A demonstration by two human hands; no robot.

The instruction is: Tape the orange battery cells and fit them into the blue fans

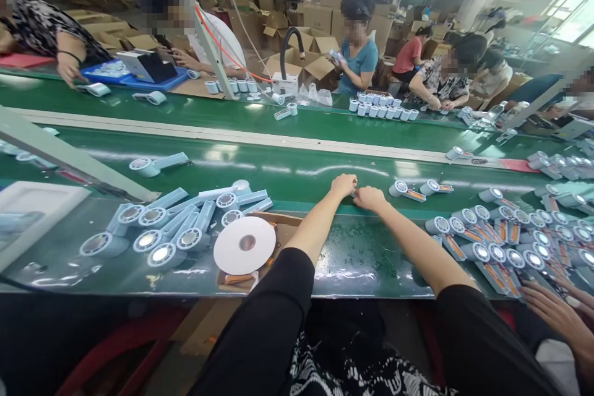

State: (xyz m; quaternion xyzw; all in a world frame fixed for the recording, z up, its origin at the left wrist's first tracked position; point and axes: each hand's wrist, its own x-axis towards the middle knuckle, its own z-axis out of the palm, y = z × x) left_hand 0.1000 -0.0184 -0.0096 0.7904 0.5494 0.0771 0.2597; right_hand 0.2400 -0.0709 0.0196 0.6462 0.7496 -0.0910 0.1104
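My left hand and my right hand meet over the near edge of the green belt, both with fingers closed. Something small sits between their fingertips, mostly hidden, and I cannot make out what it is. Just right of them on the belt lie two light-blue handheld fan housings with orange parts showing in their handles. To the left, several more light-blue fan housings lie heaped on the bench. A white reel rests on a cardboard box by my left forearm.
Many fan housings with orange inserts crowd the right, beside a co-worker's hand. A white tray and a slanted metal post stand left. Across the green belt, several people work near rows of parts.
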